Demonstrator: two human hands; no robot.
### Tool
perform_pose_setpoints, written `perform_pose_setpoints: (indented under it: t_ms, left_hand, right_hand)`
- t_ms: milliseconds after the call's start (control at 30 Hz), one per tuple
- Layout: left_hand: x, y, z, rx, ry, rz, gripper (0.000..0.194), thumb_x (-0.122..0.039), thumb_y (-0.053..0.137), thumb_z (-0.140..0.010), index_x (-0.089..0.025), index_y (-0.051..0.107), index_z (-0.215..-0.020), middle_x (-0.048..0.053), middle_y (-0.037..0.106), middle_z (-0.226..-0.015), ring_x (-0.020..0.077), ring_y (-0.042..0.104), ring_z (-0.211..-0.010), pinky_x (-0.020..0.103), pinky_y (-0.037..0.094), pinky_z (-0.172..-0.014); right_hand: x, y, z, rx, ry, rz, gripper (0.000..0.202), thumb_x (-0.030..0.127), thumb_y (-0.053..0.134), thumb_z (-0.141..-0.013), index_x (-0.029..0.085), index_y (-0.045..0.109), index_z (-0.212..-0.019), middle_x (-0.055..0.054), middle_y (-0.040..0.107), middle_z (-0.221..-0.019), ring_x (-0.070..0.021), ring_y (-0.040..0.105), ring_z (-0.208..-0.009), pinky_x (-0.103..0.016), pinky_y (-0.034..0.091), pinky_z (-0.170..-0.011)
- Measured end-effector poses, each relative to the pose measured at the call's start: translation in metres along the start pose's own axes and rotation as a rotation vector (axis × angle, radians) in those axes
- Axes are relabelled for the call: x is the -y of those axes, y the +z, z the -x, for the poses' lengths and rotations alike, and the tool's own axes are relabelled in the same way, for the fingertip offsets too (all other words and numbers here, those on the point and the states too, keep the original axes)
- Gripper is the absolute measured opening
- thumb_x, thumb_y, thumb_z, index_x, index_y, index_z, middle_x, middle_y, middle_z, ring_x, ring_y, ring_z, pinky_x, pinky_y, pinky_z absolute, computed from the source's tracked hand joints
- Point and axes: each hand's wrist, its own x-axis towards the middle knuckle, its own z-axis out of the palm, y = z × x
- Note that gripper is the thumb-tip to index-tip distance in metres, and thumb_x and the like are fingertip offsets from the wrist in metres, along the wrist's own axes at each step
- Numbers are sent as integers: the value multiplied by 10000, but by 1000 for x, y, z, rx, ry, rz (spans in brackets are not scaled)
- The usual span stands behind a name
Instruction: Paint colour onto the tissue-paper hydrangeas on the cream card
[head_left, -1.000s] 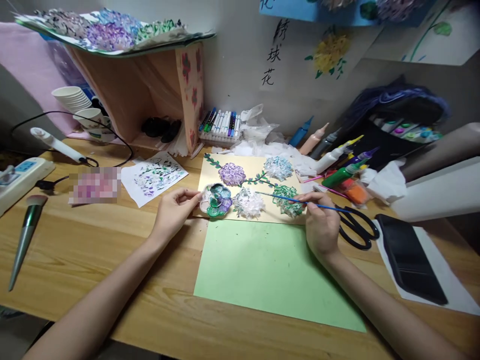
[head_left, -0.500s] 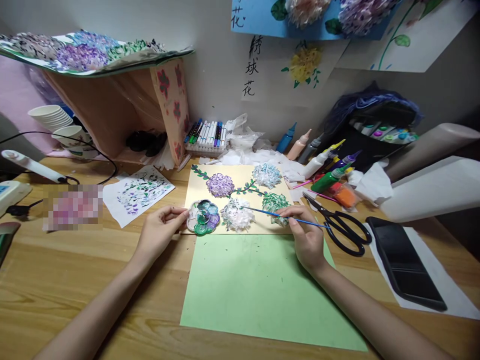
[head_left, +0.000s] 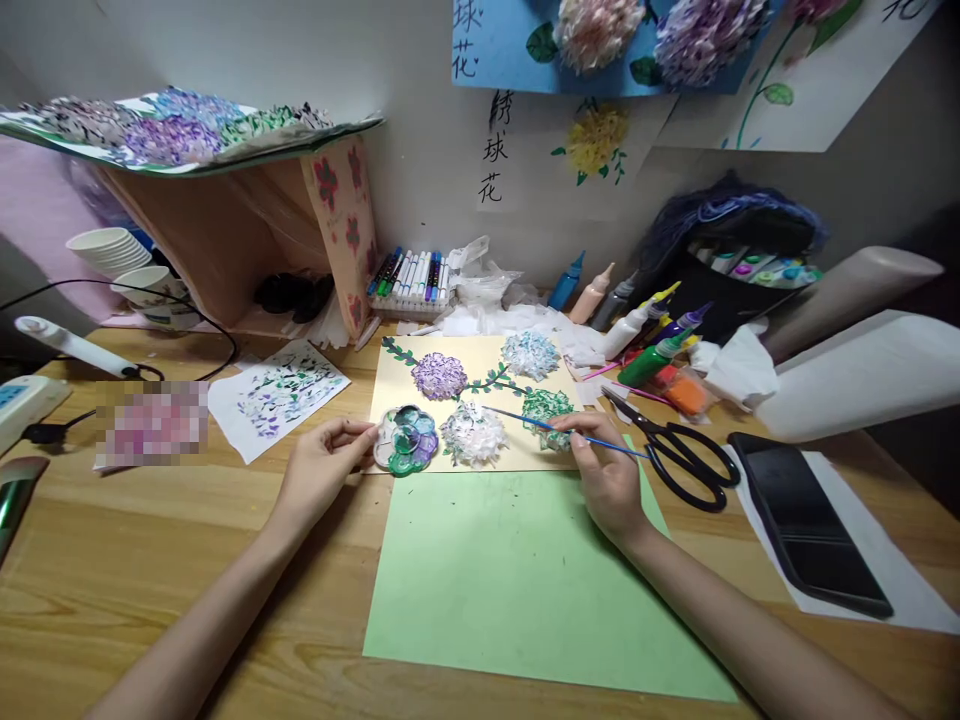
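Note:
My left hand pinches the left rim of a flower-shaped paint palette, which has green, purple and white paint in its wells. A thin blue paintbrush is held in my right hand, its tip at the upper edge of a white paper flower. That flower is on a cream sheet, together with a purple flower, a light blue one and a green one. Painted leafy stems run between them. Below lies a green sheet.
Black-handled scissors and a phone lie to the right. Paint bottles and crumpled tissue stand behind. Markers sit beside a cardboard box. A paint-spotted paper lies left.
The camera view has tilted up slightly. Both hands keep their holds, and the brush tip stays at the top of the white flower with hardly any movement.

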Motion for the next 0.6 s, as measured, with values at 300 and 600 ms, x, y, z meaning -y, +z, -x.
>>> perform_pose_setpoints:
  t_ms: [300, 600]
  left_hand:
    - [-4, 3, 1, -13, -35, -3, 550, -542, 848, -505, -117, 693, -819, 45, 728, -741, 124, 639, -632, 211, 519, -603]
    - [1, 1, -2, 6, -14, 17, 518, -521, 840, -549, -115, 695, -836, 44, 727, -761, 118, 643, -630, 215, 526, -618]
  right_hand:
    - [0, -1, 1, 64, -30, 101, 168, 281, 469, -942, 273, 638, -937, -21, 643, -959, -202, 579, -967, -350, 442, -859]
    - [2, 0, -1, 63, -73, 150, 172, 231, 481, -939, 278, 642, -974, -17, 668, -971, -194, 580, -979, -340, 450, -855]
